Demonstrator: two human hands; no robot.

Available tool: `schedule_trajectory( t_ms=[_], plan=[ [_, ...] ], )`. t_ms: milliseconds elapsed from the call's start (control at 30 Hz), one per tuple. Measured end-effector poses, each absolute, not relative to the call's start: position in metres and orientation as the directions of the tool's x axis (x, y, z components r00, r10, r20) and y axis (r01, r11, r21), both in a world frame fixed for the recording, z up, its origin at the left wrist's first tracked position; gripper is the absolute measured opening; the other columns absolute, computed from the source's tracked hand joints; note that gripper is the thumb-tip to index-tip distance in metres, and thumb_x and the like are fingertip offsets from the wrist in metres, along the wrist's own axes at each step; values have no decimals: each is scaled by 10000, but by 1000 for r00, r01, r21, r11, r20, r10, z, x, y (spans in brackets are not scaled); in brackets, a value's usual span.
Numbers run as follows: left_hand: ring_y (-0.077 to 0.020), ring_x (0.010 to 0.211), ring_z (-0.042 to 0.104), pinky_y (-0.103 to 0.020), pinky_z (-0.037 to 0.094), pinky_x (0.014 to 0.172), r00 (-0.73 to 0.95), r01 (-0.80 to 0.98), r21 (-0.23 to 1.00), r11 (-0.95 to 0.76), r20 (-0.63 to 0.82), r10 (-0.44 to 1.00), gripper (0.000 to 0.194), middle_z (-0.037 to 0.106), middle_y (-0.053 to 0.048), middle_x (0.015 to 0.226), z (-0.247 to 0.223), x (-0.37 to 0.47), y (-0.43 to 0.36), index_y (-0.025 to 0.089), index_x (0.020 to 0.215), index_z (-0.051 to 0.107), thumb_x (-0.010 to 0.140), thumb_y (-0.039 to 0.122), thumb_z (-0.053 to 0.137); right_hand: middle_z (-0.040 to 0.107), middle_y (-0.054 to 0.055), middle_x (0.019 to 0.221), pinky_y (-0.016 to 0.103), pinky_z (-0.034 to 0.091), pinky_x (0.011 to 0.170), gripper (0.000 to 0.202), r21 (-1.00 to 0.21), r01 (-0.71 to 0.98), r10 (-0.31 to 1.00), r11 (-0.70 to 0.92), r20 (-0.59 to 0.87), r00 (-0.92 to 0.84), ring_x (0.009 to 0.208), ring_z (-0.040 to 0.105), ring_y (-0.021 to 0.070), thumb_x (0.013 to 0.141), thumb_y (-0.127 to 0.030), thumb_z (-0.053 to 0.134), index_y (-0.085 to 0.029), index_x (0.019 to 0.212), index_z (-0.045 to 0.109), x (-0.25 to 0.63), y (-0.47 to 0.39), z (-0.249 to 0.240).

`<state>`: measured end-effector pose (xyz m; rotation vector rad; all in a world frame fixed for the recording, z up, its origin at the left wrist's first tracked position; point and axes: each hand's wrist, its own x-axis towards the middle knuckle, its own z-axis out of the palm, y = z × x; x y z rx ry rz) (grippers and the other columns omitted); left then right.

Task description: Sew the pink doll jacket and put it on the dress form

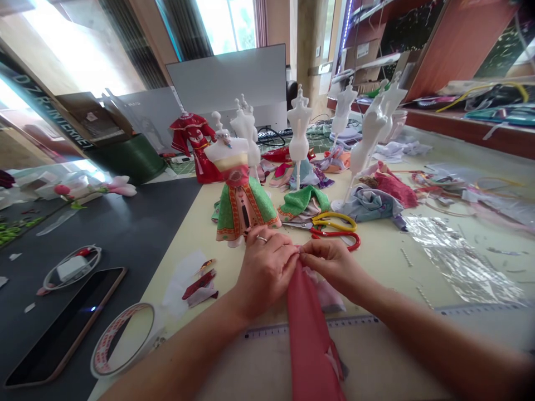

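A long strip of pinkish-red fabric (307, 328) runs from the near edge of the table up to my two hands. My left hand (267, 267), with a ring on one finger, is closed on the strip's far end. Close beside it, my right hand (324, 259) pinches the same end between thumb and fingertips. Paler pink cloth (328, 292) lies under the right hand. Just beyond the hands stands a small dress form wearing a green and pink dress (246, 206). Scissors with yellow and red handles (334, 223) lie behind my right hand.
Several bare white mini dress forms (299, 128) and a red doll dress (192, 145) stand behind. A ruler (355, 321) lies under the strip. To the left are a tape roll (121, 340), a phone (67, 328) and fabric scraps (201, 288); clear plastic film (460, 259) lies right.
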<state>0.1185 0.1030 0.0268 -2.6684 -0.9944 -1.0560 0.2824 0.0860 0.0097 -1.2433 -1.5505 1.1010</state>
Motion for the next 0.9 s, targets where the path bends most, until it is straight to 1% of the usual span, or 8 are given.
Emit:
schedule_trajectory(
  t_ms=[100, 233, 333, 433, 600, 767, 900],
  plan=[
    [-181, 831, 562, -413, 346, 941, 559, 613, 110, -783, 640, 528, 143, 671, -24, 846, 28, 118, 102, 185, 817, 644, 836, 143, 508, 570, 2, 623, 248, 362, 563, 176, -923, 328, 976, 200, 160, -145, 626, 495, 144, 766, -260, 534, -168, 627, 589, 281, 85, 13],
    [-180, 824, 558, -417, 337, 951, 582, 615, 75, -785, 629, 516, 147, 670, -27, 834, 29, 118, 101, 180, 807, 643, 837, 143, 504, 606, 14, 651, 262, 386, 590, 158, -895, 384, 972, 228, 185, -146, 655, 533, 162, 768, -236, 522, -173, 644, 598, 279, 84, 16],
    [-178, 824, 557, -417, 338, 953, 581, 612, 82, -786, 627, 519, 141, 667, -26, 830, 29, 119, 101, 177, 809, 636, 835, 144, 502, 617, 15, 661, 261, 388, 584, 151, -886, 402, 972, 230, 188, -143, 656, 541, 163, 766, -225, 516, -173, 655, 605, 279, 84, 17],
    [-177, 822, 556, -417, 342, 949, 568, 608, 118, -785, 626, 534, 140, 665, -20, 827, 27, 119, 103, 185, 813, 629, 829, 137, 498, 610, 14, 653, 256, 382, 576, 159, -883, 405, 971, 235, 192, -146, 650, 535, 159, 766, -222, 510, -170, 652, 608, 279, 84, 16],
    [-186, 818, 549, -403, 370, 909, 537, 595, 224, -772, 603, 589, 119, 650, -25, 808, 24, 119, 106, 188, 781, 617, 801, 134, 514, 580, 1, 615, 242, 364, 556, 164, -905, 375, 976, 200, 150, -157, 626, 505, 144, 755, -215, 514, -167, 620, 594, 280, 86, 15],
    [-185, 787, 539, -352, 409, 806, 492, 567, 405, -717, 532, 689, 124, 621, -28, 764, 25, 120, 107, 185, 713, 585, 783, 121, 506, 540, -12, 592, 230, 341, 520, 148, -959, 263, 984, 102, 58, -168, 583, 464, 125, 729, -249, 546, -163, 621, 600, 282, 88, 13],
    [-172, 768, 540, -302, 419, 741, 457, 527, 538, -658, 474, 753, 138, 595, -24, 747, 25, 121, 108, 187, 686, 555, 795, 134, 488, 551, -8, 620, 228, 349, 532, 135, -983, 177, 983, 38, 5, -182, 596, 468, 123, 723, -260, 561, -159, 660, 625, 283, 88, 11]
  ],
)
